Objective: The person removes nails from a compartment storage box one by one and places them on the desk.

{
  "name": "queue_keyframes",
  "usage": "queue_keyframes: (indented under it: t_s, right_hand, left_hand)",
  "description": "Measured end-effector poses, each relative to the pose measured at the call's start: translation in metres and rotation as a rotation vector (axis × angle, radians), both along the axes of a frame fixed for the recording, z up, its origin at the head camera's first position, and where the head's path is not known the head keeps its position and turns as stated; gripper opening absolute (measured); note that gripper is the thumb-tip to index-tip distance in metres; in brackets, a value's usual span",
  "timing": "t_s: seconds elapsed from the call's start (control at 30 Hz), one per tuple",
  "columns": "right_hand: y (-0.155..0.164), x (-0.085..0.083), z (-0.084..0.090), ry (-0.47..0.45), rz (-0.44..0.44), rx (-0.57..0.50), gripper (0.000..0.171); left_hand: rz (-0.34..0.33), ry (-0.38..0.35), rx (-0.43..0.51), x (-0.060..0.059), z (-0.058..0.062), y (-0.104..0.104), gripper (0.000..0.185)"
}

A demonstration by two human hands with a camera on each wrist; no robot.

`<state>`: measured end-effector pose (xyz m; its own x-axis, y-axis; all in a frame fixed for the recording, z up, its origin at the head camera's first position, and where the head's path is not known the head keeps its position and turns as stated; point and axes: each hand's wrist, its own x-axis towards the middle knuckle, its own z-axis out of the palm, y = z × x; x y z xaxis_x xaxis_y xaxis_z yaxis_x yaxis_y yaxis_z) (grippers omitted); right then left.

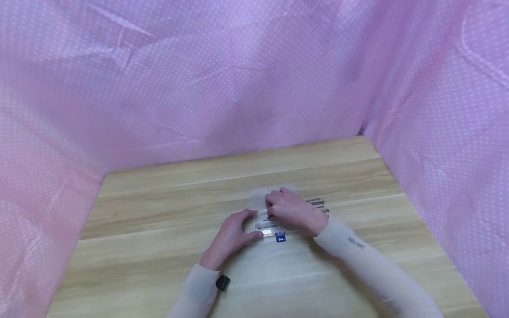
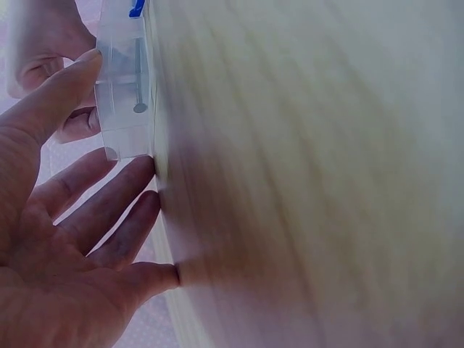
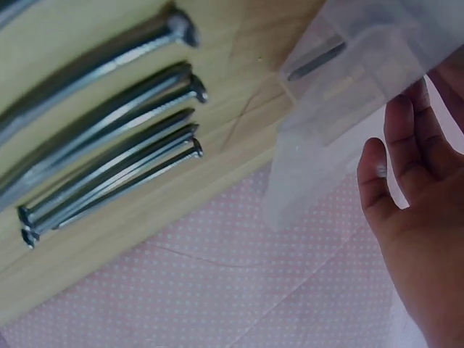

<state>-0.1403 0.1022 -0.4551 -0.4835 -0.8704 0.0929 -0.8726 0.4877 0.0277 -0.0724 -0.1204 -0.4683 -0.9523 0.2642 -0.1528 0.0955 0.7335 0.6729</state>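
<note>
Clear plastic forms one rectangular box (image 2: 119,83) on the wood-grain tabletop (image 1: 159,247), with one blue tag (image 1: 280,237) and at least one nail inside. At least six loose grey metal nails (image 3: 101,127) lie beside it, some cut off. The left hand (image 1: 231,233), widely spread, grips the box; the right hand (image 1: 292,210) curls over it, any hold hidden.

Downward head view, close wrist views, clear box (image 2: 116,90) in all
</note>
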Motion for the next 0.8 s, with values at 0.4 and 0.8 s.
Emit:
queue_keyframes:
  t_s: [0.4, 0.8]
  right_hand:
    - [0.003, -0.004, 0.004, -0.064, 0.004, 0.009, 0.009]
    - [0.018, -0.003, 0.005, -0.073, 0.012, -0.079, 0.011]
  left_hand:
    - [-0.022, 0.023, -0.005, -0.004, 0.0, 0.001, 0.066]
    - [-0.01, 0.024, 0.0, -0.002, -0.001, 0.0, 0.065]
